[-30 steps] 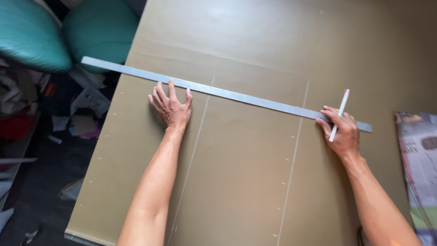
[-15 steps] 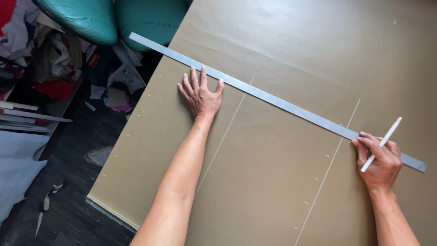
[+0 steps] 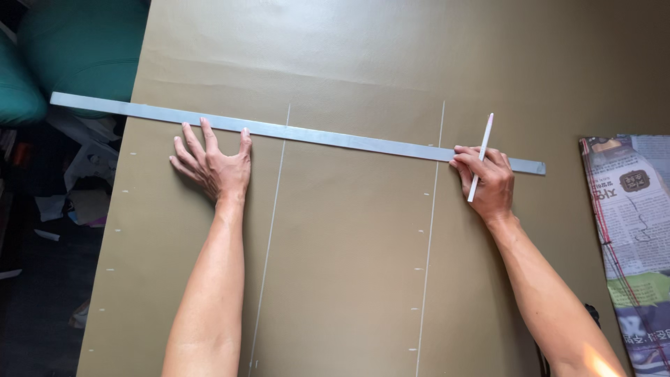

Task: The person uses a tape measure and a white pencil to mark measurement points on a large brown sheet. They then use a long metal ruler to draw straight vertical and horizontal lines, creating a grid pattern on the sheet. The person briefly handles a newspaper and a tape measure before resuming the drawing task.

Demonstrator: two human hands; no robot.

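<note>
Olive-brown sheet material covers the table, marked with two chalk lines running from 12 to 6 o'clock. A long metal straightedge lies across it from 9 towards 3 o'clock, crossing both lines. The left hand lies open and flat, fingertips at the ruler's near edge. The right hand presses the ruler's 3 o'clock end while gripping a white marking pencil. This looks like the aligning step; ruling a cross-line calls for a steady, unmoving ruler.

One head camera looks steeply down, fairly near, over both forearms onto the sheet and ruler.
</note>
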